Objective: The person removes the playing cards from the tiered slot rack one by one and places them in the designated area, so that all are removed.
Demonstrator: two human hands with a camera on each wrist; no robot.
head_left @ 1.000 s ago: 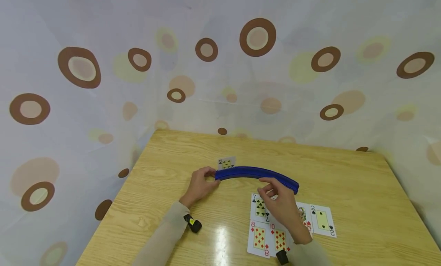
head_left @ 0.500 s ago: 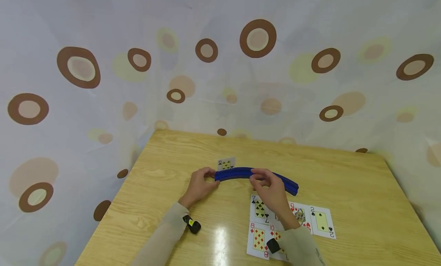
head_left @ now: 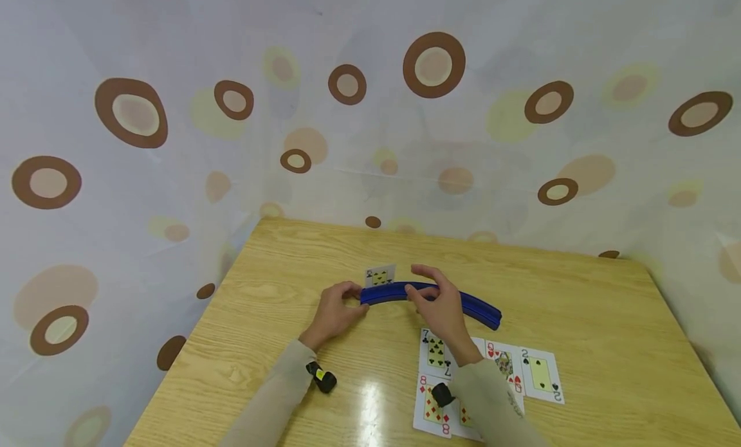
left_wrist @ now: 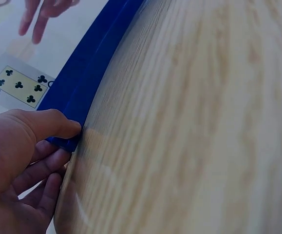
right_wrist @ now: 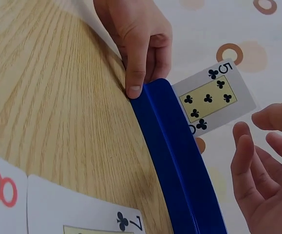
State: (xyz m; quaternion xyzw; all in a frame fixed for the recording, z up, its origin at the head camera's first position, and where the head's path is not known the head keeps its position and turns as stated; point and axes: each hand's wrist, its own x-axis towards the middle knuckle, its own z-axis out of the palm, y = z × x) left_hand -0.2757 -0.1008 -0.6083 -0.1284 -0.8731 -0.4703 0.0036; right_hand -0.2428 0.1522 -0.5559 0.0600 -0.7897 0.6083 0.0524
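Observation:
A curved blue card holder [head_left: 479, 309] lies across the table, with a five of clubs [head_left: 379, 275] standing in its slot near the left end. My left hand [head_left: 336, 313] pinches that left end; in the left wrist view the thumb presses on the blue holder [left_wrist: 80, 78] and fingers curl beneath. Over the holder's middle hovers my right hand [head_left: 442, 309], fingers spread and holding nothing. In the right wrist view the right hand [right_wrist: 267, 170] is close to the edge of the upright five of clubs [right_wrist: 208, 99], apart from it.
Face-up cards lie in front of the holder: a seven of clubs [head_left: 435, 352], an eight of diamonds [head_left: 427, 416], a queen of hearts [head_left: 503, 364] and a two of spades [head_left: 541, 377]. My right sleeve covers some. A patterned sheet [head_left: 370, 125] hangs behind the wooden table [head_left: 301, 254].
My right hand has moved left along the holder toward the five of clubs, and its fingers have spread wider. The left hand stays at the holder's left end.

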